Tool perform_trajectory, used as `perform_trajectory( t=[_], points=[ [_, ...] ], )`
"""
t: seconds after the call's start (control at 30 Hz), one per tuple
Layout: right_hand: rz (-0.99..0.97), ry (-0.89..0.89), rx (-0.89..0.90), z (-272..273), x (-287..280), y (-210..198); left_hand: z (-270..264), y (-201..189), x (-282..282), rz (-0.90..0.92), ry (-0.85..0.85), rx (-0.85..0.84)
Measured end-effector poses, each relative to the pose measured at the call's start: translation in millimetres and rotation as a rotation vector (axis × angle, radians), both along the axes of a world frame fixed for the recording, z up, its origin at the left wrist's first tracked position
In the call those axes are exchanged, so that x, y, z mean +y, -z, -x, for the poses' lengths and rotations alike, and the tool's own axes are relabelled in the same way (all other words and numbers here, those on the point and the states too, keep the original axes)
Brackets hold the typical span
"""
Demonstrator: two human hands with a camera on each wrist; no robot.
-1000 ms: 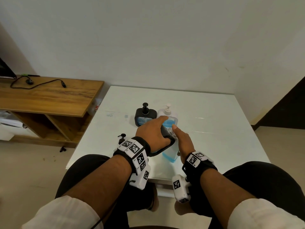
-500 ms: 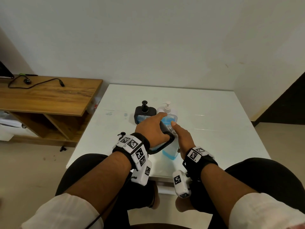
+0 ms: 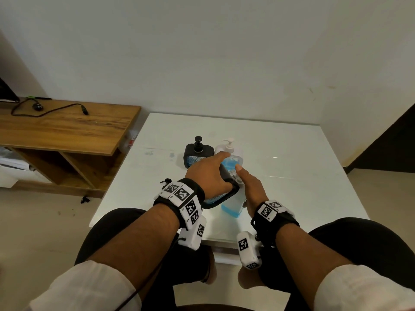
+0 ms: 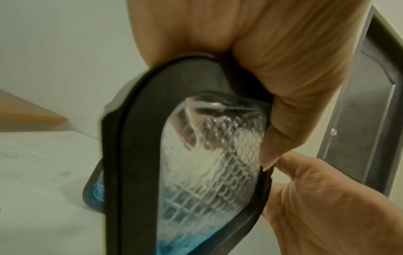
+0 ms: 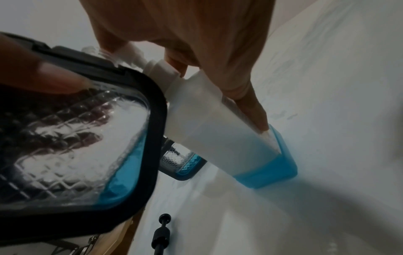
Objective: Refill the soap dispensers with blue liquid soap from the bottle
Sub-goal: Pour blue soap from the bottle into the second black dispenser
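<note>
black-framed diamond-patterned dispenser point(image 3: 221, 196), blue soap point(image 5: 268, 172), white table point(image 3: 292, 153)

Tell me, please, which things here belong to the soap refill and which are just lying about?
Job in hand:
tilted dispenser, gripped by the left hand
soap bottle, held by the right hand
second dispenser
loose black pump
rear white-pump bottle

Lying about:
wooden shelf unit
black cable on it
small black item on the floor
</note>
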State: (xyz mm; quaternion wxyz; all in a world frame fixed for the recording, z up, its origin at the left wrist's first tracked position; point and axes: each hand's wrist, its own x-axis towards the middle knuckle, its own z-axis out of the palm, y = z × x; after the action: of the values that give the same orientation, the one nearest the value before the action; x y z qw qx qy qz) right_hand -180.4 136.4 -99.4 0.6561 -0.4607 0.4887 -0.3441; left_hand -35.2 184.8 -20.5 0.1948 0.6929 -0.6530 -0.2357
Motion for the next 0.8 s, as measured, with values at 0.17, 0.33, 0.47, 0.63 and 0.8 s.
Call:
perform_trajectory(
  t=[0.17, 0.33, 0.47, 0.63, 0.8],
  points=[
    [0.037, 0.008, 0.056, -4.9, -2.1, 3.1, -2.4, -1.8, 1.2, -0.004, 0.008, -0.019],
    [-0.019, -0.046, 0.045, 0.7, 0.0, -1.8, -3.3, 2.5, 1.1, 0.015, -0.003, 0.001],
    [-0.015, -0.037, 0.006, 1.8, 0.0, -4.4, 0.1, 2.2, 0.8, 0.059, 0.011, -0.025],
    [0.030, 0.018, 0.050, -4.9, -3.9, 2.7, -0.7, -0.2, 1.7, 0.048, 0.003, -0.058],
    [0.007, -0.028, 0.039, -2.2, -2.4, 1.1, -0.9, -1.0, 4.1, 0.049, 0.002, -0.059]
  ],
)
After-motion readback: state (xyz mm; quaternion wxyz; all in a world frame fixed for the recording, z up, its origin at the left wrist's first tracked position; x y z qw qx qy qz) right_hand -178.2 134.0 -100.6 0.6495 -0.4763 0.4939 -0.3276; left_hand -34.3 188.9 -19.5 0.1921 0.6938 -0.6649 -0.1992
